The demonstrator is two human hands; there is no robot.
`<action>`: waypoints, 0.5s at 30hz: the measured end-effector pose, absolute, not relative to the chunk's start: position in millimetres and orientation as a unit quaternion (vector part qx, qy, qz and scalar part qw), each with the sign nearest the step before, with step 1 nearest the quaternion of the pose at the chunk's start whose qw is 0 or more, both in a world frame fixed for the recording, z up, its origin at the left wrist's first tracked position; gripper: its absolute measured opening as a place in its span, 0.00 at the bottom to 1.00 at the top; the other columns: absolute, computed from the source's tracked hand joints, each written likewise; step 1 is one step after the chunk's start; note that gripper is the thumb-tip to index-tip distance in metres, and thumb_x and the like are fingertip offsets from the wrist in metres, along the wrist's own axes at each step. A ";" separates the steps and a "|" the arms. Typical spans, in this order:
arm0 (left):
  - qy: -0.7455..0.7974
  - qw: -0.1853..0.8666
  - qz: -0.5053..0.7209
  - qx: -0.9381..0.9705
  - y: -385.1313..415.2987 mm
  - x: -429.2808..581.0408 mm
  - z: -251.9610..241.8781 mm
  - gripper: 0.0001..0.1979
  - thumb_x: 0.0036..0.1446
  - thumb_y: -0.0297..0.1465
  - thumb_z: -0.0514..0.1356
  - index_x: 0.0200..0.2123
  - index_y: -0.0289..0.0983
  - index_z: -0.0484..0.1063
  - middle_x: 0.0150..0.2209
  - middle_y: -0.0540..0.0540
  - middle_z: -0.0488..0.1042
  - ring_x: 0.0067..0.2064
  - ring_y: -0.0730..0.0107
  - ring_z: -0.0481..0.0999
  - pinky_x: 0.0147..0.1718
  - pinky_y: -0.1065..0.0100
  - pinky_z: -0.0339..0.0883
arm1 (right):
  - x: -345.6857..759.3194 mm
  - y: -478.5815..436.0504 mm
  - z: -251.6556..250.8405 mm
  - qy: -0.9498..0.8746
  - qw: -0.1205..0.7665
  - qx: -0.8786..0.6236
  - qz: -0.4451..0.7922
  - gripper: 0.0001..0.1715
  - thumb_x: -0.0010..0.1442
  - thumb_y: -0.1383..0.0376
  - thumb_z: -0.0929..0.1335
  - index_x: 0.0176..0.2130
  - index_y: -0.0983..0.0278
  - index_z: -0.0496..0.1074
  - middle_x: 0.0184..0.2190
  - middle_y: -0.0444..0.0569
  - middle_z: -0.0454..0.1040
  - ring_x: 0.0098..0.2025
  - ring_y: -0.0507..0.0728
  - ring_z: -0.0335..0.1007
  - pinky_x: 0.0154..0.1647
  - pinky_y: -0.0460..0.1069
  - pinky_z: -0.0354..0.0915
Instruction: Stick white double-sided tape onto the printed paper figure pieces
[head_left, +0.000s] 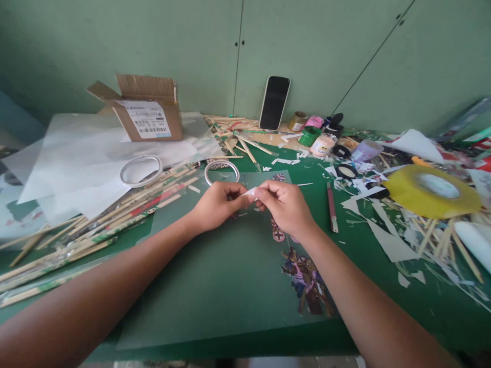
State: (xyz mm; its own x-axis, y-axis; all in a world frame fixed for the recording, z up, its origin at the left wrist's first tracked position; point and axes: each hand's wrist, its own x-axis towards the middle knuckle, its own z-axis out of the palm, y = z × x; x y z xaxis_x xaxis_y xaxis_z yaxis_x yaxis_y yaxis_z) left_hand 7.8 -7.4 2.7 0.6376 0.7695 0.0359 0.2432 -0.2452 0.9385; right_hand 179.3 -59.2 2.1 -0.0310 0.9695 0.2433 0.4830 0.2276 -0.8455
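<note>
Both hands meet over the middle of a green cutting mat (215,286). My left hand (217,204) and my right hand (286,204) are closed in pinches on the same small white strip of paper or tape (250,192), held between their fingertips just above the mat. A thin ring of tape (221,171) lies just beyond my left hand. A colourful paper cut-out (305,281) lies on the mat under my right forearm. A craft knife (332,208) rests to the right of my right hand.
Many bamboo sticks (92,230) lie at the left, with white paper sheets (76,163), another tape ring (141,171) and an open cardboard box (148,110). A phone (274,102) leans on the wall beside small jars (324,143). A large yellow tape roll (431,191) and paper scraps fill the right.
</note>
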 end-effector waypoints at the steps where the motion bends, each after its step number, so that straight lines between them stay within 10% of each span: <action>1: 0.342 0.512 0.262 0.744 -7.6 7.9 2.9 0.17 0.55 0.43 0.61 0.27 0.34 0.70 0.21 0.52 0.65 0.23 0.78 0.63 0.21 0.75 0.60 | 179.5 -58.8 2.4 -0.660 0.419 -0.553 0.288 0.19 0.63 0.53 0.62 0.27 0.62 0.69 0.22 0.44 0.71 0.25 0.51 0.67 0.28 0.47 0.60; 15: 0.388 0.487 0.289 0.727 -8.5 10.5 3.1 0.16 0.54 0.43 0.61 0.27 0.34 0.71 0.22 0.53 0.65 0.23 0.78 0.63 0.22 0.74 0.58 | 178.5 -65.6 5.1 -0.709 0.462 -0.528 0.076 0.12 0.62 0.63 0.64 0.33 0.63 0.76 0.28 0.48 0.74 0.28 0.53 0.67 0.29 0.49 0.64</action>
State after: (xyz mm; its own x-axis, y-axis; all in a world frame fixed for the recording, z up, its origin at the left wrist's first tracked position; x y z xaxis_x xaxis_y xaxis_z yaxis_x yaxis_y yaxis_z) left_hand 10.5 -8.5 3.1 0.5318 0.8458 0.0429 0.2827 -0.2250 0.9324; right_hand 178.5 -65.6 5.1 -0.0168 0.8189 0.5737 0.6779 0.4311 -0.5955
